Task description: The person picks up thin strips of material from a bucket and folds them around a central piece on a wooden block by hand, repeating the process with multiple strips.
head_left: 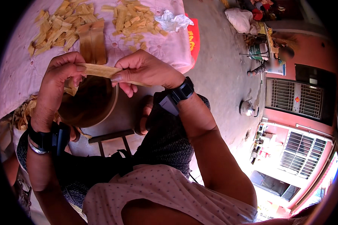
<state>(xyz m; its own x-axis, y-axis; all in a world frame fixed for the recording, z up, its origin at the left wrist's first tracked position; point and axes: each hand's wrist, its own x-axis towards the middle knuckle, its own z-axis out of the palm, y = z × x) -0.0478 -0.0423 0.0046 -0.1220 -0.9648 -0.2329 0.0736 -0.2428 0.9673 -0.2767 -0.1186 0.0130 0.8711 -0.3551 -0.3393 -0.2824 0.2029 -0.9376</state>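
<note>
A flat, pale yellow strip (98,70) of dried plant-like material stretches between my hands, above a round basin (115,99) with dark contents. My left hand (64,71) pinches its left end between thumb and fingers, and a short folded piece hangs below that hand. Thumb and forefinger of my right hand (146,69) grip it farther right, where the tail sticks out past the palm. Just beyond, a wide brown flat piece (92,45) lies on the pink-clothed table (11,80). Two loose piles of short yellow strips, a left pile (60,28) and a right pile (133,18), lie farther back.
Crumpled clear plastic (173,21) and a red bag (193,39) lie at the table's right edge. More strips (24,112) bunch beside the basin. A low stool frame (110,137) stands between my legs. Across the floor are a metal kettle (248,108) and another person (261,68).
</note>
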